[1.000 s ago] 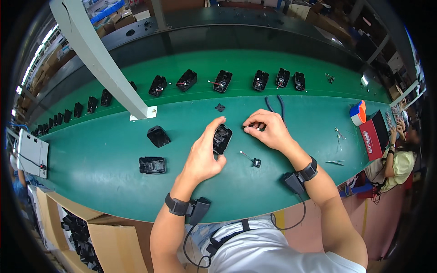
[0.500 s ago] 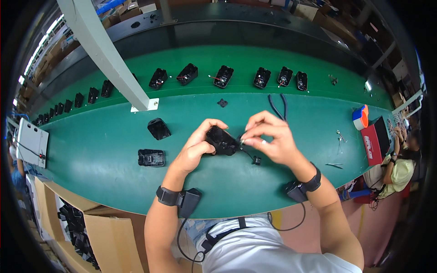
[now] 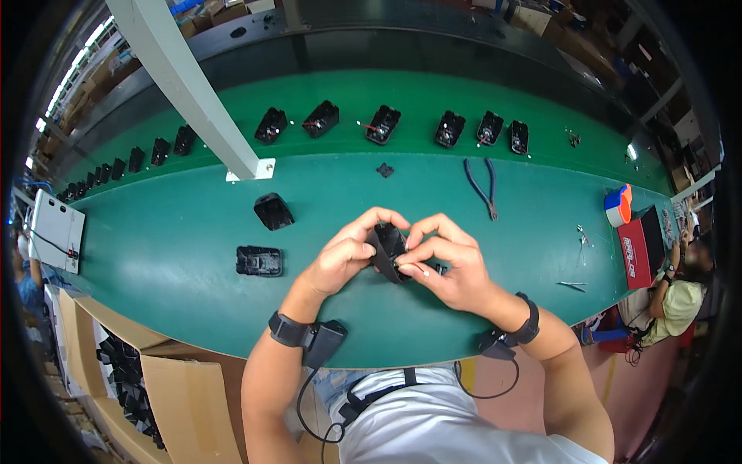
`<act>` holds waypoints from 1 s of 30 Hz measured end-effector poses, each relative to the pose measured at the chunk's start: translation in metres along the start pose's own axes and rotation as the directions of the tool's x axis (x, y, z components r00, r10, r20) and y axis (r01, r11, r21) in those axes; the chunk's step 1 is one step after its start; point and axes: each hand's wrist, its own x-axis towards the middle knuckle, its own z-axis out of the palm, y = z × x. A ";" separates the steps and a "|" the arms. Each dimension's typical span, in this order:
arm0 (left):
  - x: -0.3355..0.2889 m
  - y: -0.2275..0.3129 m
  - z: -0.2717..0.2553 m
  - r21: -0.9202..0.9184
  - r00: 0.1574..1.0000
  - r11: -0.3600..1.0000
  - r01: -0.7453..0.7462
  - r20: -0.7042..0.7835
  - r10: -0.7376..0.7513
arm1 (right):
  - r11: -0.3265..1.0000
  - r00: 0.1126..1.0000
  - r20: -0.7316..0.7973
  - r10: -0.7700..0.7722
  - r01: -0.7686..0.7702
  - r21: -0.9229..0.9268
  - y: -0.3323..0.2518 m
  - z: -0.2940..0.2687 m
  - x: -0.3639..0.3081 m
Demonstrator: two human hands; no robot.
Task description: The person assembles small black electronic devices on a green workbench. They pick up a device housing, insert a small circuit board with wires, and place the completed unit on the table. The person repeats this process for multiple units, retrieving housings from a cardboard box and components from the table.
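My left hand [image 3: 352, 251] is wrapped round a black plastic housing [image 3: 380, 259], tilted with its hollow side toward my right hand. The fingers of my right hand [image 3: 448, 261] are pinched at the housing's open edge. What they grip is small and mostly hidden. A small black part [image 3: 441, 268] shows just beside those fingers, partly covered. Left of my hands, two more black housings lie on the green table: one tilted [image 3: 273, 211], one flat with its inside up [image 3: 259, 261].
Blue-handled cutters [image 3: 483, 189] and a small black piece [image 3: 385, 169] lie beyond my hands. Behind them runs a row of black housings [image 3: 384, 124]. A grey post [image 3: 193, 93] stands far left. Tweezers [image 3: 572, 285] and a red box [image 3: 640, 251] are right, near another person.
The housing has turned more upright and my right hand has come in against its opening. The small black part that hung from a wire is now mostly behind my right fingers.
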 end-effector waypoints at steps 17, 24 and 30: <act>0.005 0.006 0.019 -0.107 0.999 0.994 0.031 -0.010 -0.032 | 0.980 0.967 0.199 -0.157 0.177 -0.086 0.012 -0.022 0.005; 0.001 0.009 0.027 -0.045 0.999 0.998 0.043 0.032 -0.041 | 0.805 0.935 0.305 0.180 -0.319 0.501 0.022 -0.027 0.003; -0.006 0.029 0.041 0.426 0.933 0.901 0.081 -0.351 0.082 | 0.716 0.929 0.234 0.286 -0.369 0.592 0.018 -0.020 0.000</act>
